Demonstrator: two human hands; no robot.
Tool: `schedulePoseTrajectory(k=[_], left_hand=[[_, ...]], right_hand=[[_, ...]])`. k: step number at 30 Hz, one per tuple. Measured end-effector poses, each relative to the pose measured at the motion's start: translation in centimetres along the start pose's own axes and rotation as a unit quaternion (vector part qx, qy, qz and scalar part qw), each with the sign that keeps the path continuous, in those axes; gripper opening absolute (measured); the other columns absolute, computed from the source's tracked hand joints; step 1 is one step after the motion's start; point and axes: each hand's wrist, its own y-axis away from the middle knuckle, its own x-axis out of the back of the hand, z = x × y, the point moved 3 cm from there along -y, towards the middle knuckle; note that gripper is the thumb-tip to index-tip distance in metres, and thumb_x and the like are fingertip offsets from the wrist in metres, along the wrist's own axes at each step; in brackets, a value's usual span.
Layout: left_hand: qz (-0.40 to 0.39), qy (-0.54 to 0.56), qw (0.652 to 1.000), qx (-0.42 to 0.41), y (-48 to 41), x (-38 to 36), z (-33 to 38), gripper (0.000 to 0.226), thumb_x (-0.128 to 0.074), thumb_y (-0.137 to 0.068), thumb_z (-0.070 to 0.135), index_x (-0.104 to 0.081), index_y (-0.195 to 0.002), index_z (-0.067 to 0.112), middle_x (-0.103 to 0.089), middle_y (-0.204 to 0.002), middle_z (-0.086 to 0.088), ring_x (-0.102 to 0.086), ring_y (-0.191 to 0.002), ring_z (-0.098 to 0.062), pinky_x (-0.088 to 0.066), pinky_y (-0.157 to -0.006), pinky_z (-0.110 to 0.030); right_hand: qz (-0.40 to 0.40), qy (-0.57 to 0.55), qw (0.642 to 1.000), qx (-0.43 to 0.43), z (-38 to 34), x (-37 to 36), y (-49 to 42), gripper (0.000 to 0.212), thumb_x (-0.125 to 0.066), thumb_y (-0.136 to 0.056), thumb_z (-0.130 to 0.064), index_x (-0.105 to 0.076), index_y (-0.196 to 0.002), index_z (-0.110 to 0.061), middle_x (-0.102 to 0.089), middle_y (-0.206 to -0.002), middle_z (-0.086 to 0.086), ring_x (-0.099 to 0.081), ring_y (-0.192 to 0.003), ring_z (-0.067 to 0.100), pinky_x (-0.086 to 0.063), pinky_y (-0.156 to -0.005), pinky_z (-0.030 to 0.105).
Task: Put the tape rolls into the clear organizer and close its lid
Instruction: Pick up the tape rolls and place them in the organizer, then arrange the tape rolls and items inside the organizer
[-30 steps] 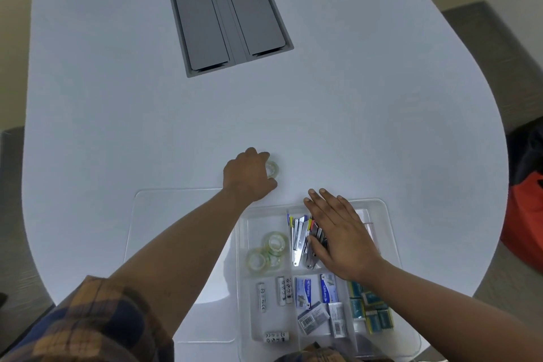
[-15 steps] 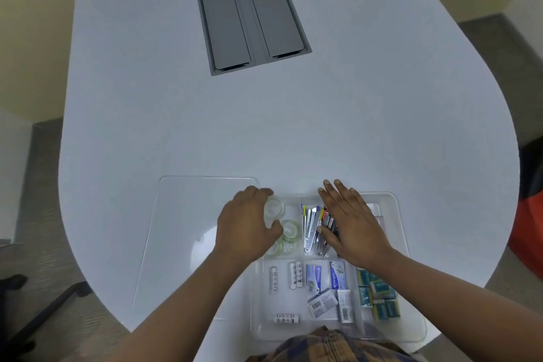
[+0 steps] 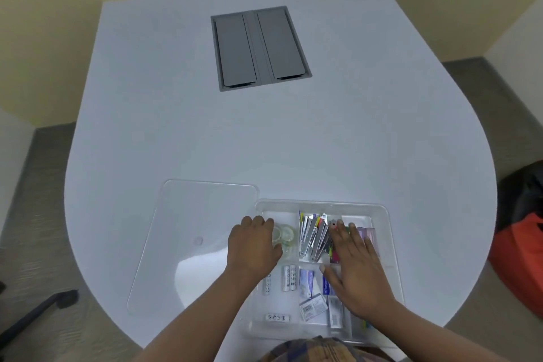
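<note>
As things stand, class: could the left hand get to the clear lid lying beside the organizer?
Probably yes. The lid lies flat and uncovered on the table just left of the left hand, nothing between them; that hand is busy at the tape rolls.

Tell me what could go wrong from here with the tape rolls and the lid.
The left hand covers the tape rolls in the organizer; one left stacked high could block closing. The lid lies flat beside it, so swinging it over might catch the right hand resting inside.

No text or label is sharp enough to read.
</note>
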Motion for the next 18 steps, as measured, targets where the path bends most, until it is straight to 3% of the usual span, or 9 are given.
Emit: schedulePoseTrajectory(k=[2,4,7,11,14,16,18], left_hand=[[0.003,-0.006,1.0,-0.003,0.3,-0.2,-0.1,0.049,-0.049,-0.083,0.049,-0.052,-0.125,0.022,-0.06,-0.114,0.001,-0.051,-0.103,-0.023,-0.04,-0.077,-0.035],[0.019,0.019,1.0,-0.008,0.8,-0.1,-0.4,0.052,-0.05,-0.084,0.048,-0.05,-0.129,0.022,-0.057,-0.12,0.002,-0.051,-0.105,-0.023,-0.042,-0.08,-0.035],[0.094,0.113,0.989,-0.008,2.2,0.6,-1.2,0.046,-0.055,-0.084,0.044,-0.054,-0.126,0.023,-0.059,-0.121,0.004,-0.057,-0.102,-0.021,-0.046,-0.08,-0.034],[0.18,0.192,0.963,0.054,4.7,0.1,-4.5,0.04,-0.06,-0.088,0.041,-0.059,-0.121,0.019,-0.063,-0.118,0.001,-0.061,-0.102,-0.021,-0.05,-0.08,-0.036],[0.125,0.175,0.973,0.087,6.6,-2.3,-7.6,0.056,-0.056,-0.091,0.043,-0.048,-0.136,0.011,-0.054,-0.139,-0.009,-0.053,-0.124,-0.028,-0.045,-0.097,-0.041],[0.032,0.126,0.988,0.085,7.5,-4.1,-9.2,0.076,-0.041,-0.092,0.058,-0.026,-0.149,0.01,-0.027,-0.158,-0.01,-0.027,-0.144,-0.027,-0.031,-0.111,-0.041],[-0.058,0.068,0.995,0.053,8.2,-5.8,-10.2,0.101,-0.007,-0.079,0.08,0.003,-0.151,0.01,0.01,-0.161,-0.008,0.004,-0.149,-0.026,-0.015,-0.118,-0.043]], right_hand=[[-0.023,0.014,1.0,0.0,0.2,-0.5,0.6,0.076,-0.031,-0.094,-0.057,0.014,-0.15,-0.031,0.017,-0.159,-0.011,0.015,-0.148,0.014,0.003,-0.12,0.036],[-0.03,0.027,0.999,0.011,0.4,-0.6,0.9,0.076,-0.033,-0.095,-0.056,0.014,-0.149,-0.03,0.02,-0.158,-0.01,0.016,-0.148,0.015,0.003,-0.119,0.034],[-0.037,0.036,0.998,0.02,0.4,-0.4,0.9,0.078,-0.035,-0.094,-0.058,0.012,-0.149,-0.028,0.018,-0.159,-0.008,0.016,-0.148,0.016,0.001,-0.118,0.034],[-0.052,0.043,0.997,0.022,0.6,-0.6,0.7,0.081,-0.033,-0.092,-0.063,0.012,-0.15,-0.027,0.017,-0.159,-0.008,0.014,-0.148,0.017,-0.003,-0.118,0.035],[-0.067,0.049,0.996,0.038,0.9,-0.6,0.6,0.082,-0.03,-0.091,-0.066,0.015,-0.149,-0.03,0.023,-0.157,-0.01,0.017,-0.147,0.014,-0.005,-0.117,0.034],[-0.077,0.042,0.995,0.05,1.2,-0.1,0.3,0.083,-0.032,-0.091,-0.067,0.018,-0.148,-0.032,0.025,-0.156,-0.012,0.02,-0.145,0.012,-0.008,-0.117,0.034],[-0.1,0.049,0.992,0.057,1.4,0.5,0.1,0.084,-0.033,-0.09,-0.067,0.021,-0.146,-0.034,0.024,-0.157,-0.011,0.019,-0.146,0.013,-0.011,-0.12,0.037]])
